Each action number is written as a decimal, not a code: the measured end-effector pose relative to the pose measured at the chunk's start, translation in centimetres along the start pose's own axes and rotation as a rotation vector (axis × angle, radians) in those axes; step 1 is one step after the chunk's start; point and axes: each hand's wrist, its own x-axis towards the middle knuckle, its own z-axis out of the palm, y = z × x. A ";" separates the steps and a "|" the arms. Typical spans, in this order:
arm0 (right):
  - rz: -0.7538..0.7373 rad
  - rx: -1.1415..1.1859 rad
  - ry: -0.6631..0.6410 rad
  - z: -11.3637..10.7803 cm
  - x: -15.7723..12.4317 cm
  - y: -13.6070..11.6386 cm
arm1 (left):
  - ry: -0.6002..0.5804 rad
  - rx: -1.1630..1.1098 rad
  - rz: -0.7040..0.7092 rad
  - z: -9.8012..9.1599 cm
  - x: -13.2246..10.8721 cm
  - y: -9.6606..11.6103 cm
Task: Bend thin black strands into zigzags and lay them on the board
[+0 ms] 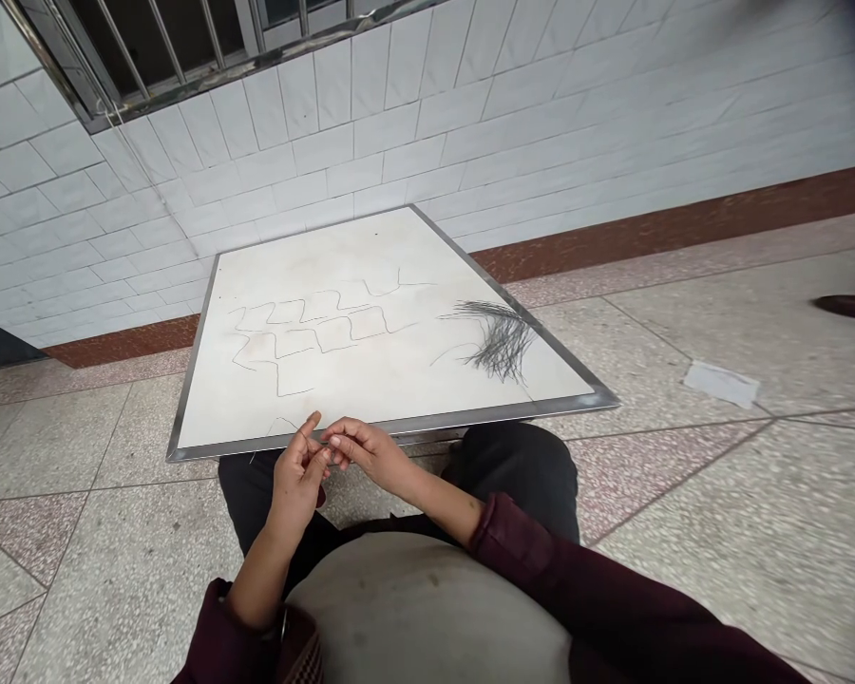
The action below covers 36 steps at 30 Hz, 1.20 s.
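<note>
At the near edge of a white board (342,380) with a grey metal rim, my left hand (299,475) and my right hand (367,451) meet, fingertips nearly touching. Both pinch a thin dark wire, and a curved length of it (280,419) rises over the board beside my left hand. Bent zigzag wires (316,331) lie in rows across the board's middle. On the board's right part rests a loose pile of dark, thin wires (504,342).
The board lies over my knees (520,475), close to a white tiled wall (385,123) with a barred window (185,38). A white paper piece (721,383) is on the speckled floor (655,351), with a dark shoe tip (851,306) at far right.
</note>
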 end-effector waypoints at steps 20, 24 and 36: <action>0.242 0.337 0.021 -1.5 0.2 0.7 | -0.154 -0.228 -0.092 -1.7 0.2 -0.7; 0.137 0.119 0.003 -1.4 0.2 1.0 | -0.068 -0.342 -0.193 -2.7 0.4 -0.9; 0.008 -0.324 -0.041 -0.7 1.1 1.7 | 0.068 -0.303 -0.253 -4.1 1.2 -2.9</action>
